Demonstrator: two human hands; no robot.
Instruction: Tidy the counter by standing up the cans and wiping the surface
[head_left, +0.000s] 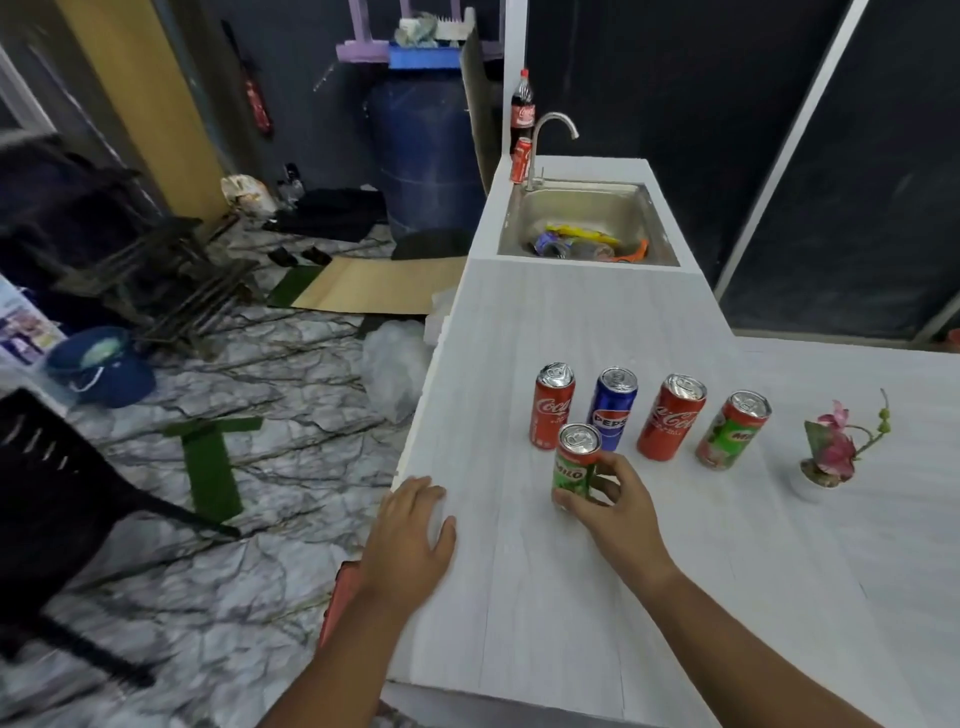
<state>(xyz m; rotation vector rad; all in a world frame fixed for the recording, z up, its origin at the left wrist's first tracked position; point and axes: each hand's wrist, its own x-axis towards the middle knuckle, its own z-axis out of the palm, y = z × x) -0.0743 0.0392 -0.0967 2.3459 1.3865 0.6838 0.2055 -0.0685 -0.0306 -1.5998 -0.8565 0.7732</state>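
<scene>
Bare counter (571, 597) before upright cans (612, 408)

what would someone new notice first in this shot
The row of upright cans mid-counter: Coca-Cola can, Pepsi can, a second Coca-Cola and a Milo can. In front, the right hand holds another Milo can; the left hand rests flat at the counter edge.

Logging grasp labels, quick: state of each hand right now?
Left hand: open, flat on the counter edge, holding nothing.
Right hand: closed around the front Milo can, upright.
</scene>
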